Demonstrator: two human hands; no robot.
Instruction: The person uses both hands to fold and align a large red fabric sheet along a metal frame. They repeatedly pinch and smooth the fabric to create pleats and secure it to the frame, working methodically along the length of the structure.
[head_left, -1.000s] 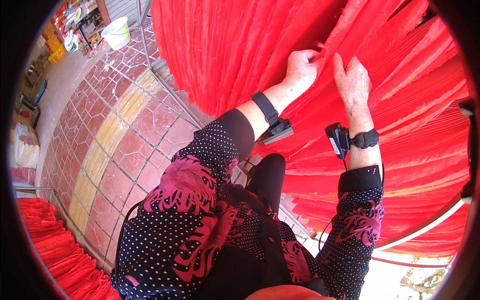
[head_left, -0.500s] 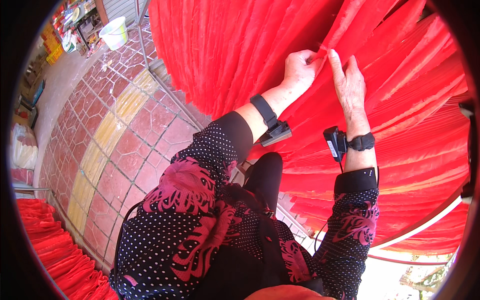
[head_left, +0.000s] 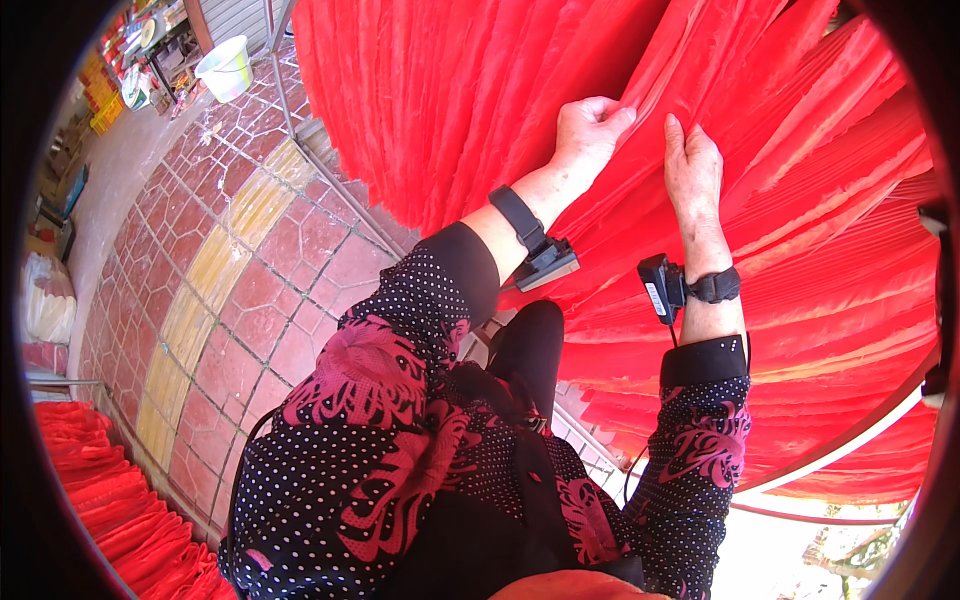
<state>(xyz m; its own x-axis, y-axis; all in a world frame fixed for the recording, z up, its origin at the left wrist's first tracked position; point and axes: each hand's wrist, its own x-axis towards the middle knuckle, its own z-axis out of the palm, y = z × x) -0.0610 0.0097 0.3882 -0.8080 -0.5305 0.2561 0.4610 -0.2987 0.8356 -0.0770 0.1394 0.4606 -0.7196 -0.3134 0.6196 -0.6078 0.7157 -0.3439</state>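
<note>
A large spread of red pleated cloth (head_left: 480, 90) fans out before me, its folds running outward to a frayed left edge. My left hand (head_left: 590, 137) is closed, with a raised fold of this cloth pinched between thumb and curled fingers. A short way to the right, my right hand (head_left: 694, 165) is closed at the neighbouring fold, thumb upright and fingers bent into the cloth. Its fingertips are partly hidden. Both wrists carry black straps with small box-shaped devices.
A pale curved rim (head_left: 850, 455) runs under the cloth at lower right. More gathered red cloth (head_left: 110, 500) lies at lower left. A white bucket (head_left: 226, 68) stands on the reddish tiled floor (head_left: 285, 265), near a metal post. Yellow crates (head_left: 104, 100) sit farther back.
My right hand has drawn slightly down toward me, away from the meeting point of the two hands. My left hand has shifted a little left, widening the gap between them.
</note>
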